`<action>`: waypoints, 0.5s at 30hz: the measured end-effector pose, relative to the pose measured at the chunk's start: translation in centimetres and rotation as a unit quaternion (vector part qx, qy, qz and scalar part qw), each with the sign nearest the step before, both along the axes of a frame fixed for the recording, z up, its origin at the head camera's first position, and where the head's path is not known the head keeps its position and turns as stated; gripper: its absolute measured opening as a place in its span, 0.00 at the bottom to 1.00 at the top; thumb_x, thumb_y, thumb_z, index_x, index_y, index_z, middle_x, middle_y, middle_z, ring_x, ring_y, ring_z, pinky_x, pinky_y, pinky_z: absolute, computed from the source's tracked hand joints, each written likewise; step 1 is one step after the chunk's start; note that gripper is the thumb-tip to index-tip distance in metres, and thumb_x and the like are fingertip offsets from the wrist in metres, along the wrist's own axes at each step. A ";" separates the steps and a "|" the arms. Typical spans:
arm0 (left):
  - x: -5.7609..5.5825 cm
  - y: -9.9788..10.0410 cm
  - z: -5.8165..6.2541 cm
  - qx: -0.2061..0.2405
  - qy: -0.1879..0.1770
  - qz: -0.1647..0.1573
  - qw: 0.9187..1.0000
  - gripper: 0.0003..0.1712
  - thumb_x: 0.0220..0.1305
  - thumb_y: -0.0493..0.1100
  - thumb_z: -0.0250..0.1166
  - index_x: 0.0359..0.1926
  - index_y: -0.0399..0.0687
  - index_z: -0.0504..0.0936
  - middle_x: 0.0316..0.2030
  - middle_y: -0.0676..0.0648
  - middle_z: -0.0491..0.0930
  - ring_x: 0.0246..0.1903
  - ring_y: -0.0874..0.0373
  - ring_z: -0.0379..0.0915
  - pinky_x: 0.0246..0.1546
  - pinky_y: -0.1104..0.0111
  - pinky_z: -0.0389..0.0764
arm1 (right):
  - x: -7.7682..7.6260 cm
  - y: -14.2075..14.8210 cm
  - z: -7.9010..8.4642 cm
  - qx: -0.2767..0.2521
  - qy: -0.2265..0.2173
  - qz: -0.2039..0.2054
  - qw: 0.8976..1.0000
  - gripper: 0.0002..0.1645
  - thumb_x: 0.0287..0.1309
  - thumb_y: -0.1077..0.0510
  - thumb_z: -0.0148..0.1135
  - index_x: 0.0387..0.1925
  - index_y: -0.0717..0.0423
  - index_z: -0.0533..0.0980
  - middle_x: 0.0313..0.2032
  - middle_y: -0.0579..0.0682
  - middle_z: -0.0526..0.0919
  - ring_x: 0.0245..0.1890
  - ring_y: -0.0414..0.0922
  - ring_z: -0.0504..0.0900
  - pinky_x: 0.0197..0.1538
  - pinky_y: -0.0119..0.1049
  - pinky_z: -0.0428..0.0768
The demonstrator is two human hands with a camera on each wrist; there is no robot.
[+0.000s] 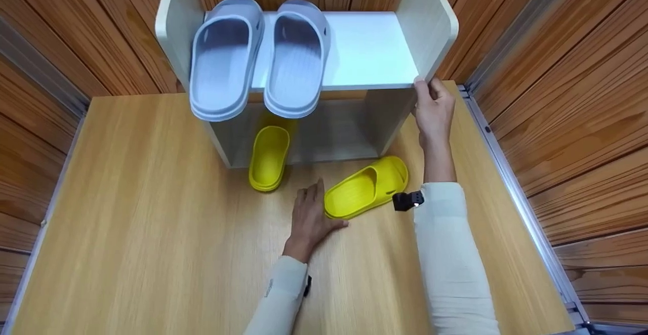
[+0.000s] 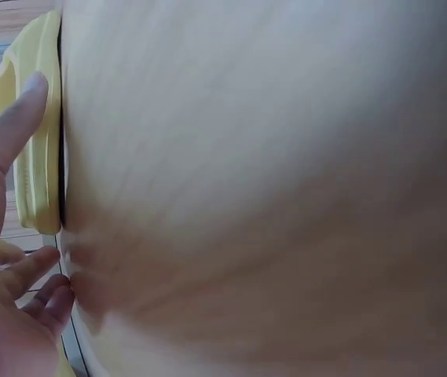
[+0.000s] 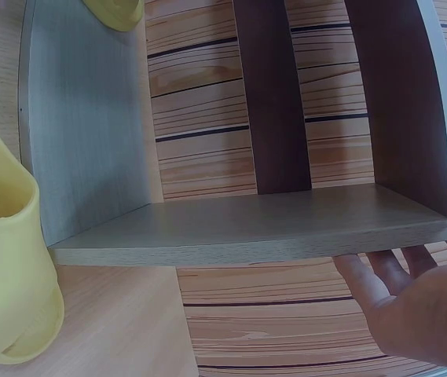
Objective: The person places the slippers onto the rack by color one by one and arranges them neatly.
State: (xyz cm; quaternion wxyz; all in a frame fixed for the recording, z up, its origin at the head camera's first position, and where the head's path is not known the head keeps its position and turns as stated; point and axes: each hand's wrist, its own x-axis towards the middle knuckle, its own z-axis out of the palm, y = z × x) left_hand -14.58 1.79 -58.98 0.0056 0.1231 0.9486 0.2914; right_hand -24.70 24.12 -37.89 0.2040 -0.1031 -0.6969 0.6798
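Observation:
My left hand is low over the wooden surface, thumb and fingers spread at the heel end of a yellow slipper. That slipper lies at a slant in front of the shoe rack, its toe toward the right. In the left wrist view the thumb overlaps the slipper's side. My right hand holds the rack's right side panel where the white shelf meets it; its fingers lie along the panel's outer face. Another yellow slipper sits partly inside the lower compartment, at the left.
Two grey-blue slippers stand side by side on the upper shelf's left half, heels overhanging the front edge. Wood-plank walls close in the back and both sides. A metal rail runs along the right edge of the wooden surface.

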 end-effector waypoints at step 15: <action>0.2 0.7 0.3 0.113 -0.033 0.025 0.993 0.50 0.45 0.48 0.85 0.68 0.37 0.73 0.62 0.41 0.77 0.52 0.48 0.67 0.58 0.60 0.72 | 0.0 0.0 -0.1 0.003 0.003 0.002 1.000 0.13 0.72 0.53 0.58 0.30 0.54 0.74 0.31 0.49 0.67 0.29 0.40 0.65 0.31 0.31 0.64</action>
